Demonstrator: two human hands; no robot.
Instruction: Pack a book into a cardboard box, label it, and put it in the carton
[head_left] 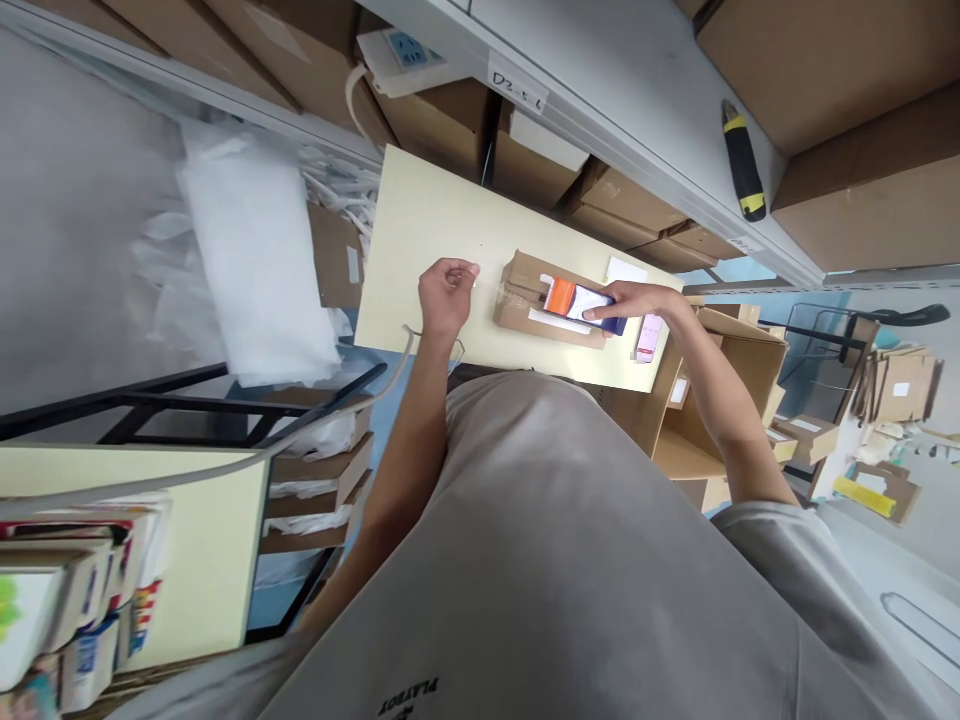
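- Left hand [447, 295]: fingers curled into a loose fist at the near edge of the desk [420, 225]. Whether it pinches anything cannot be told.
- Right hand [636, 300]: closed around a phone [581, 303], thumb laid on its orange-and-white screen.
- Phone: held just over the right end of a flat cardboard box [523, 290], hiding part of the box top.
- Cardboard box: lies on the pale yellow desk, between the two hands.
- White paper slip [627, 268]: on the desk behind the right hand.
- Pink-faced flat item [648, 336]: on the desk beside the right wrist.
- Open carton [724, 395]: stands right of the desk, under the right forearm.
- Utility knife [742, 160], black and yellow: on the grey shelf [637, 70] above the desk.
- Power strip [401, 55]: at the shelf edge.
- White plastic bags [255, 265]: piled left of the desk.
- Stacked books [67, 590]: lower left, on a second desk.
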